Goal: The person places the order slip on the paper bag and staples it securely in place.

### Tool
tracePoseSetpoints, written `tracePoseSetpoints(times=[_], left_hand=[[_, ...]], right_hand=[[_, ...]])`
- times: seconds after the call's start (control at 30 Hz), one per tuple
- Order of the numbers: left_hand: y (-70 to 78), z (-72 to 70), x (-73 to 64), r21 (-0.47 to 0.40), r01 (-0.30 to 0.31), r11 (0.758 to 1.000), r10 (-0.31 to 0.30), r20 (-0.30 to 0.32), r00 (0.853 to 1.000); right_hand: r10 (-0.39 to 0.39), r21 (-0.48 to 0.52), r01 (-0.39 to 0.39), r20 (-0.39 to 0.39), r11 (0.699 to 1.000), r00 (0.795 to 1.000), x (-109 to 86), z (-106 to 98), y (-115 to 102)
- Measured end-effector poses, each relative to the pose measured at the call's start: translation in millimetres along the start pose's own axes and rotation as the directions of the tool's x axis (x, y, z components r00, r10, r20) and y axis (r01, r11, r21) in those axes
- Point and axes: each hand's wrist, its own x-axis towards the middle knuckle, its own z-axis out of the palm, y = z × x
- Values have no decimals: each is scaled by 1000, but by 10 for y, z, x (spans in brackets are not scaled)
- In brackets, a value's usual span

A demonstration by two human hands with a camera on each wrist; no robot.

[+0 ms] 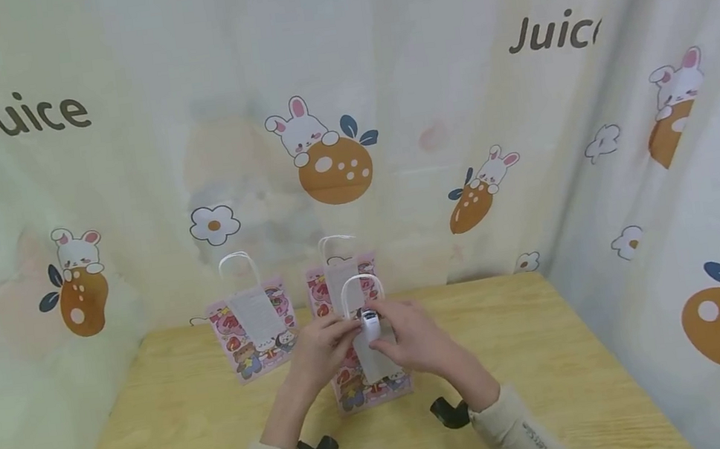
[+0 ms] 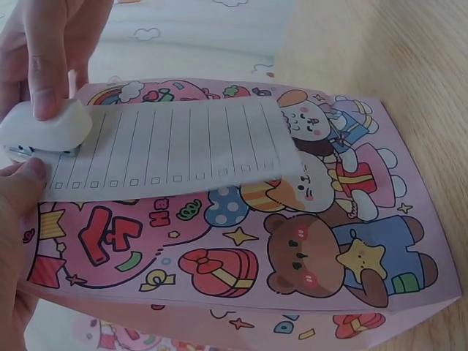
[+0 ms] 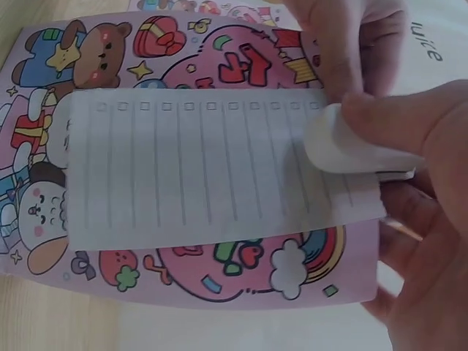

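A small white stapler sits over the top end of a lined paper slip, which lies against the front of a pink cartoon-printed gift bag. My right hand grips the stapler, thumb on its top and other fingers behind the bag's upper edge. From the other side, my left hand pinches the slip and the bag's edge right beside the stapler. The slip's lower end stands slightly off the bag, with a row of little checkboxes along one side. A white handle loops above the hands.
Two similar bags stand at the back against the curtain: one bag on the left, another bag partly hidden behind the held one. Each has a white handle and a paper slip on its front. A wooden table lies underneath.
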Motion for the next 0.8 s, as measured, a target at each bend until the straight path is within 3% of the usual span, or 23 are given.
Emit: tracePoseSetpoints(times=[0.13,0.3,0.53,0.8], left_hand=[[-24,-21,5,-16,9,1000,-9,-6,1000],[-15,-40,3,-46,72,996,-71,14,997],[92,-36,-102,-79,95,992,-92,34,995],[160,-14,7,-117,209,971,-207,33,978]], right_hand=[[-68,72,68,-2,995,998,71,16,32],[-127,101,127,-9,987,992,118,42,55],[-134,163,131,9,978,991,12,127,48],[-109,185,115,-41,976,993,62,128,54]])
